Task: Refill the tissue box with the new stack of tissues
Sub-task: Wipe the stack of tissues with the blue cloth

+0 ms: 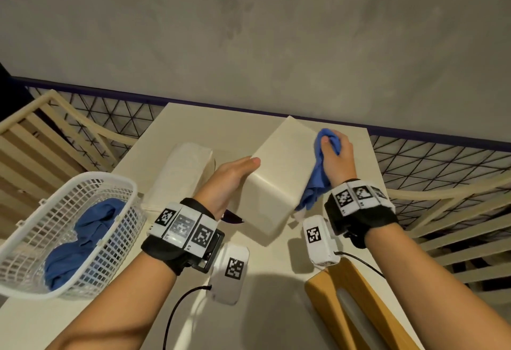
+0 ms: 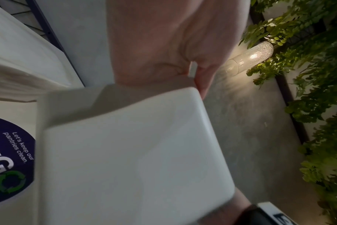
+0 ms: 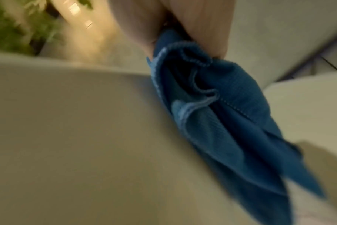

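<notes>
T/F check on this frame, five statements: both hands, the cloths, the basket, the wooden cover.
1. The right hand grips a blue cloth. True.
2. The left hand holds a cloth too. False: it rests with straight fingers against the white box.
3. The white basket holds blue cloth. True.
4. The basket sits by the right arm. False: by the left arm.
5. The wooden cover lies near the right forearm. True.
</notes>
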Tool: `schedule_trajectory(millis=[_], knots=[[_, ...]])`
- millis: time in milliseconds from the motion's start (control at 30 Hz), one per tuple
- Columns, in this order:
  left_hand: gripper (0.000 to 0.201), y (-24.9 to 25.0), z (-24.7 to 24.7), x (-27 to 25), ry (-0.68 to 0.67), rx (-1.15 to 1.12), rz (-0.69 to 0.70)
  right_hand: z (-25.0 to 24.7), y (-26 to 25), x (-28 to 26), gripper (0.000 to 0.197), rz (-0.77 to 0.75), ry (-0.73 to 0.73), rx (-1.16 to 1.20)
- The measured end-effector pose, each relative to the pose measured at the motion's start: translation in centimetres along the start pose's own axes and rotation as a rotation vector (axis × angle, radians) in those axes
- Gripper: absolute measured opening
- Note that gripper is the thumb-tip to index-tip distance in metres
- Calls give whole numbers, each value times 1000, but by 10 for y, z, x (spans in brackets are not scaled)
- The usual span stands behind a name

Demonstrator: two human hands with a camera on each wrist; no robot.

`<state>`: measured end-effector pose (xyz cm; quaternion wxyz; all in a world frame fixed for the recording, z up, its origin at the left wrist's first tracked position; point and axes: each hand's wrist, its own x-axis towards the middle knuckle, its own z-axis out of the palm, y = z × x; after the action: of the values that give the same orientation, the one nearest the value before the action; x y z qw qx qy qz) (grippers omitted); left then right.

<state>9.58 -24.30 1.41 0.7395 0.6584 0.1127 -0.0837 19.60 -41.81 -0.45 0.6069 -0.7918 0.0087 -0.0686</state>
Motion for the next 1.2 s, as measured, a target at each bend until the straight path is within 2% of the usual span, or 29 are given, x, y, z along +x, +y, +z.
schedule_trajectory(millis=[100, 200, 333, 400, 500, 600, 667, 733, 833, 867, 933, 1033, 1100, 1133, 1200], knots=[[22, -4, 2, 1, -62, 8, -72, -7, 4, -2, 31, 169, -16, 142], [31, -10, 10, 3, -81, 3, -141, -13, 3, -14, 31, 187, -41, 152], [72, -21, 10, 6, -165, -30, -161, -26, 1, -26, 16, 188, -84, 296], [85, -23, 10, 9, -210, -85, -166, -32, -2, -30, 15, 174, -117, 350], [82, -20, 20, 13, -74, -138, -161, -36, -4, -38, 21, 172, -162, 419], [72, -17, 34, 17, 105, -105, -134, -31, 5, -50, 19, 168, -193, 366], [55, -17, 40, 19, 129, -143, -147, -29, 12, -60, 27, 57, -205, 216], [28, -14, 44, 19, 108, -224, -171, -29, 16, -73, 37, -157, -261, -73], [55, -13, 47, 19, 118, -165, -215, -26, 19, -93, 46, -547, -462, -560], [62, -15, 47, 19, 125, -112, -228, -27, 18, -94, 50, -614, -532, -650], [65, -15, 49, 14, 168, -60, -235, -31, 13, -80, 57, -605, -532, -688], [56, -15, 50, 11, 224, -74, -227, -33, 0, -52, 54, -458, -272, -551], [64, -14, 49, 9, 266, -65, -220, -27, -3, -54, 55, -455, -191, -569], [68, -14, 48, 10, 265, -75, -213, -22, -1, -63, 59, -525, -203, -653], [60, -11, 46, 9, 236, -111, -215, -13, 4, -84, 67, -720, -347, -731]])
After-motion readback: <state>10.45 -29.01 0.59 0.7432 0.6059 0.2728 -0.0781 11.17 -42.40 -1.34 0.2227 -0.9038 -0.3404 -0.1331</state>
